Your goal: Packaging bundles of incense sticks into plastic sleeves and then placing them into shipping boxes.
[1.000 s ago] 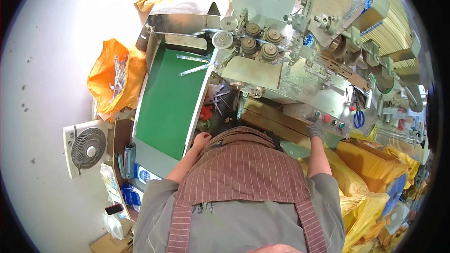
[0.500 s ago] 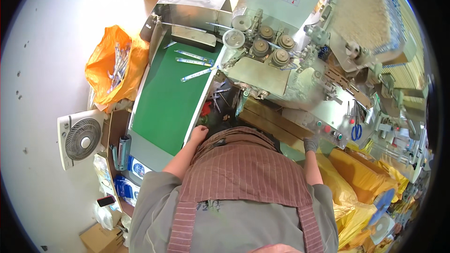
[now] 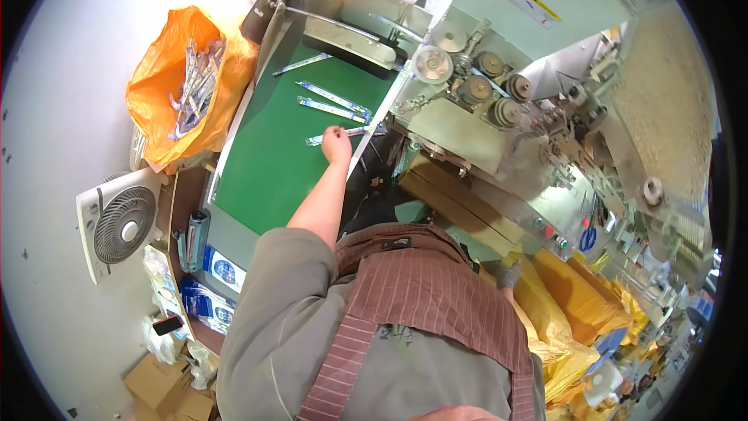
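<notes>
My left hand (image 3: pixel 336 145) reaches over the green conveyor belt (image 3: pixel 265 175), its fingers closed on a slim blue-and-white wrapped packet (image 3: pixel 315 140). The packet's two ends show on either side of the hand; its middle is hidden. Two similar packets, an upper packet (image 3: pixel 333 96) and a lower packet (image 3: pixel 332 109), lie just beyond it. Farther up the belt is another slim packet (image 3: pixel 302 64). My right hand (image 3: pixel 508 274), in a grey glove, hangs low beside the yellow bags, away from the belt. Its fingers are too small and dark to make out.
Right of the belt stands a machine with several metal rollers (image 3: pixel 475 88) and buttons (image 3: pixel 549 231). An orange bag (image 3: pixel 234 70) of packets hangs at the left, above a fan (image 3: pixel 125 222). Blue-handled scissors (image 3: pixel 588 238) and yellow bags (image 3: pixel 545 304) are at the right.
My left hand has moved from beside the belt's near edge up onto a packet. My right hand has dropped back from the machine's button panel. Another packet shows farther out on the belt.
</notes>
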{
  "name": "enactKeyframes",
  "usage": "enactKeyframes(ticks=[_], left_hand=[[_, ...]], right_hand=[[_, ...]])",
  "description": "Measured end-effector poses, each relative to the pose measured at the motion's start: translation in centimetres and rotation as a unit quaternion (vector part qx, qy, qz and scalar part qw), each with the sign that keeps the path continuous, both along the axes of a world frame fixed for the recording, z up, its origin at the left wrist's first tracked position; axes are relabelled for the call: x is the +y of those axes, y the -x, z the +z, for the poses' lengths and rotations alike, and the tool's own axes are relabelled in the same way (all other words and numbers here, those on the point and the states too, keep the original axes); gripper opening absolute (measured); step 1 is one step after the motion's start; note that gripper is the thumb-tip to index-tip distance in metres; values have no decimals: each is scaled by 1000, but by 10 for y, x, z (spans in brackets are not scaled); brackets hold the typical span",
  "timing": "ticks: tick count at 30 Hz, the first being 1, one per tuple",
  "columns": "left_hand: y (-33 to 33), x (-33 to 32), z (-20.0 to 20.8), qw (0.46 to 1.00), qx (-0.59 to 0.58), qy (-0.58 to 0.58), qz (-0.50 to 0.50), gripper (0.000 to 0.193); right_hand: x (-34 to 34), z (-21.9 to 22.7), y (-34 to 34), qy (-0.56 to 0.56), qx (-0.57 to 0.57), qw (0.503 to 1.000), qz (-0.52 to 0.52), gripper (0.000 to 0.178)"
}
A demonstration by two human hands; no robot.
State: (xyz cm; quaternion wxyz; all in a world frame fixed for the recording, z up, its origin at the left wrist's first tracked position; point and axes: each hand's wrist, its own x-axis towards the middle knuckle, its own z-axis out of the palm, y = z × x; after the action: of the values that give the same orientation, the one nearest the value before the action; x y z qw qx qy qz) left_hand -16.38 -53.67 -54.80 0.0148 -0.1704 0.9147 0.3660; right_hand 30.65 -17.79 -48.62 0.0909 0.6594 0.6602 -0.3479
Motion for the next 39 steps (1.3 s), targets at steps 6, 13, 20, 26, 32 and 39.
enactKeyframes(ticks=[6,13,20,26,32,39], left_hand=[[13,3,35,996,-51,61,-27,28],[2,-56,43,975,-42,77,-203,22],[46,-5,64,997,26,72,-14,26],[58,-20,54,978,-109,63,168,42],[70,-74,56,842,1,-407,354,13],[70,-79,50,943,73,-213,244,14]], right_hand=[[-31,-23,1,-33,22,998,52,82],[-51,-13,43,49,90,995,21,79],[-56,-46,32,63,22,995,74,82],[-57,-34,68,59,6,993,99,80],[-67,-29,64,114,36,991,64,82],[-54,-84,17,149,73,986,10,82]])
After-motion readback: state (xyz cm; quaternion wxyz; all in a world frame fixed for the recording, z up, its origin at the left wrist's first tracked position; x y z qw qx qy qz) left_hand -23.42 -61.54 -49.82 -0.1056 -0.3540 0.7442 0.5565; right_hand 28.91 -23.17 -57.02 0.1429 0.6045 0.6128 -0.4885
